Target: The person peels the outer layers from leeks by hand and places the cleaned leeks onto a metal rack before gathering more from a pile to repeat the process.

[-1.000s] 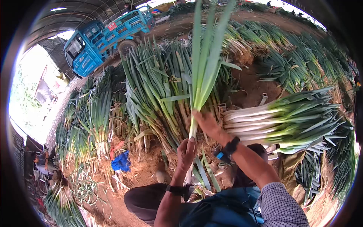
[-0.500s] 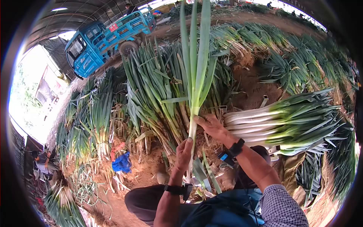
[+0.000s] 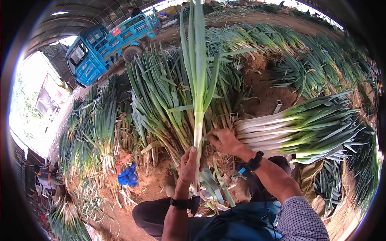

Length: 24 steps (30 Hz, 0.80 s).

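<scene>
My left hand (image 3: 188, 165) is closed round the lower white shank of a long green onion (image 3: 198, 124). The onion stands nearly upright before me, its green leaves rising past the top of the view. Just right of the shank, apart from it, my right hand (image 3: 225, 141) has curled fingers; whether anything is pinched in them is hidden. Close beyond that hand lies a stack of cleaned green onions (image 3: 277, 130), white ends toward me on the left and leaves pointing right.
Bundles of untrimmed green onions (image 3: 157, 100) stand directly ahead, with others (image 3: 102, 132) at the left. A blue three-wheeled truck (image 3: 90, 56) is parked behind. Blue netting (image 3: 128, 175) and peeled scraps (image 3: 211, 184) lie on the soil. A person (image 3: 44, 176) is at far left.
My right hand has come off the shank and moved slightly right and down, its fingers curling. The onion has shifted a little left in view, still in my left hand.
</scene>
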Tool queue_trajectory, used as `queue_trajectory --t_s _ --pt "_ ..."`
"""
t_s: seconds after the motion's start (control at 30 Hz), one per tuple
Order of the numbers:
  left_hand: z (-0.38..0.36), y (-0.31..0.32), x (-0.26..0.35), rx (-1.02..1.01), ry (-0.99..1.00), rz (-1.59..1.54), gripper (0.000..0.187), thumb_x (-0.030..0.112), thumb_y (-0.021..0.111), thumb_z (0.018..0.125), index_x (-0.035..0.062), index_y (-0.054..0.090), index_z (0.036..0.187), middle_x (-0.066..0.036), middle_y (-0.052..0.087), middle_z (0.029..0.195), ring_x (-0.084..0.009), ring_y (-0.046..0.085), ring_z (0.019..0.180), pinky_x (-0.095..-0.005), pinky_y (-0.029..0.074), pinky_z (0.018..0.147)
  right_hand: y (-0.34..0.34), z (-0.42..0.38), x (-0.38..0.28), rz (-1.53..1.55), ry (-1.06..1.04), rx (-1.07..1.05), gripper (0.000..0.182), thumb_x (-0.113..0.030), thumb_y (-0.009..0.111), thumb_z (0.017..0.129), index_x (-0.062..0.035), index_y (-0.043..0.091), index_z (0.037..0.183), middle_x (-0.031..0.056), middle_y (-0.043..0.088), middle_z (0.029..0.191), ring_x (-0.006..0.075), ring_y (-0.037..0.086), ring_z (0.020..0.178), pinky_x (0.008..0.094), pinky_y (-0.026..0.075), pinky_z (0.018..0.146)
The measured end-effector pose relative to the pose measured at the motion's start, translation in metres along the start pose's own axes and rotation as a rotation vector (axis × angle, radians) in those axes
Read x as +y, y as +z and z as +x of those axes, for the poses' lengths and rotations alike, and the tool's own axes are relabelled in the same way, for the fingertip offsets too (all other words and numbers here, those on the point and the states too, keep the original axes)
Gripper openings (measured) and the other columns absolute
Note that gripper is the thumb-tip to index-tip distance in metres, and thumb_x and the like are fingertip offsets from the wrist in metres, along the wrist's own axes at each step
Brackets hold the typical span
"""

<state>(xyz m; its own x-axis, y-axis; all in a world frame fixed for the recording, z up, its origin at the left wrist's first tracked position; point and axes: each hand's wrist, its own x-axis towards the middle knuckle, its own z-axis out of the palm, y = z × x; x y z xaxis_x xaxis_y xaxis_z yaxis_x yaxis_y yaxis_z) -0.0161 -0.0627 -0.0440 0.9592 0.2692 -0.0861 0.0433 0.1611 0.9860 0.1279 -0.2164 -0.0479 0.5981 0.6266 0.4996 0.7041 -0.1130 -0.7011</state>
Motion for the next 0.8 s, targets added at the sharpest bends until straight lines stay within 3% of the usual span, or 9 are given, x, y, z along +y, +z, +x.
queue_trajectory --t_s 0.03,0.17,0.27,0.3,0.37,0.43,0.53,0.7,0.8 --pt "-0.001 0.000 0.003 0.039 -0.008 0.008 0.044 0.049 0.047 0.104 0.0072 0.058 0.094 -0.003 0.058 0.063 -0.0099 0.050 0.048 -0.0251 0.039 0.045 0.006 -0.005 0.005 -0.086 -0.113 -0.013 0.013 -0.014 0.063 0.092 -0.0016 0.066 0.091 0.0178 0.067 0.073 0.0359 0.067 0.064 0.0461 0.052 0.057" --pt "-0.001 -0.007 0.000 0.043 -0.011 0.027 0.050 0.052 0.047 0.103 0.0050 0.064 0.110 -0.003 0.057 0.062 -0.0095 0.050 0.048 -0.0245 0.039 0.045 0.041 -0.031 0.015 -0.418 0.038 -0.719 0.016 -0.017 0.056 0.092 -0.0039 0.063 0.089 0.0214 0.066 0.078 0.0417 0.067 0.075 0.0501 0.054 0.064" --pt "-0.002 -0.012 -0.015 0.057 -0.023 0.044 0.053 0.052 0.047 0.103 0.0042 0.065 0.116 -0.002 0.056 0.061 -0.0090 0.050 0.049 -0.0240 0.039 0.046 0.020 -0.026 -0.002 -0.339 0.196 -0.500 0.013 -0.015 0.060 0.089 -0.0024 0.062 0.090 0.0212 0.068 0.080 0.0402 0.068 0.078 0.0517 0.053 0.073" --pt "-0.007 -0.009 -0.007 0.065 -0.033 0.065 0.049 0.050 0.049 0.103 0.0048 0.066 0.111 -0.001 0.056 0.061 -0.0087 0.051 0.049 -0.0245 0.040 0.047 0.014 -0.012 0.006 -0.419 0.309 -0.510 0.019 -0.021 0.062 0.092 -0.0046 0.060 0.101 0.0158 0.065 0.074 0.0289 0.069 0.074 0.0445 0.054 0.069" --pt "-0.006 -0.004 -0.012 0.129 0.054 0.205 0.046 0.048 0.050 0.103 0.0051 0.066 0.107 -0.001 0.057 0.063 -0.0078 0.051 0.050 -0.0251 0.040 0.047 -0.002 0.002 0.022 -0.016 0.213 -0.190 0.028 -0.028 0.066 0.095 -0.0041 0.058 0.107 0.0080 0.062 0.075 0.0166 0.066 0.072 0.0330 0.053 0.067" --pt "-0.005 0.012 -0.015 0.218 0.116 0.374 0.043 0.045 0.052 0.103 0.0041 0.064 0.101 0.000 0.055 0.065 -0.0078 0.049 0.054 -0.0271 0.041 0.051 -0.017 0.021 -0.007 0.836 0.336 0.000 0.039 -0.035 0.068 0.095 -0.0002 0.058 0.108 0.0066 0.064 0.081 0.0161 0.066 0.075 0.0323 0.057 0.069" --pt "-0.003 0.038 -0.021 0.171 0.298 0.503 0.046 0.046 0.051 0.103 0.0022 0.062 0.098 0.001 0.052 0.069 -0.0072 0.048 0.064 -0.0267 0.040 0.056 -0.013 0.032 -0.026 0.836 0.311 0.105 0.039 -0.033 0.069 0.095 0.0024 0.057 0.106 0.0063 0.064 0.082 0.0163 0.065 0.072 0.0349 0.057 0.065" --pt "0.006 0.046 -0.032 0.034 0.102 0.229 0.044 0.043 0.047 0.105 0.0020 0.061 0.096 -0.006 0.047 0.071 -0.0103 0.044 0.072 -0.0315 0.041 0.063 -0.017 0.053 -0.021 1.438 0.580 0.267 0.034 -0.032 0.071 0.093 -0.0030 0.056 0.100 0.0061 0.058 0.076 0.0153 0.053 0.053 0.0334 0.043 0.047" --pt "0.005 0.040 -0.017 0.094 0.221 0.580 0.045 0.042 0.046 0.106 0.0027 0.061 0.090 -0.011 0.043 0.066 -0.0105 0.043 0.067 -0.0316 0.041 0.060 -0.025 0.057 -0.014 1.397 0.562 0.255 0.033 -0.032 0.074 0.091 -0.0038 0.057 0.096 0.0051 0.057 0.072 0.0151 0.053 0.052 0.0337 0.043 0.046"
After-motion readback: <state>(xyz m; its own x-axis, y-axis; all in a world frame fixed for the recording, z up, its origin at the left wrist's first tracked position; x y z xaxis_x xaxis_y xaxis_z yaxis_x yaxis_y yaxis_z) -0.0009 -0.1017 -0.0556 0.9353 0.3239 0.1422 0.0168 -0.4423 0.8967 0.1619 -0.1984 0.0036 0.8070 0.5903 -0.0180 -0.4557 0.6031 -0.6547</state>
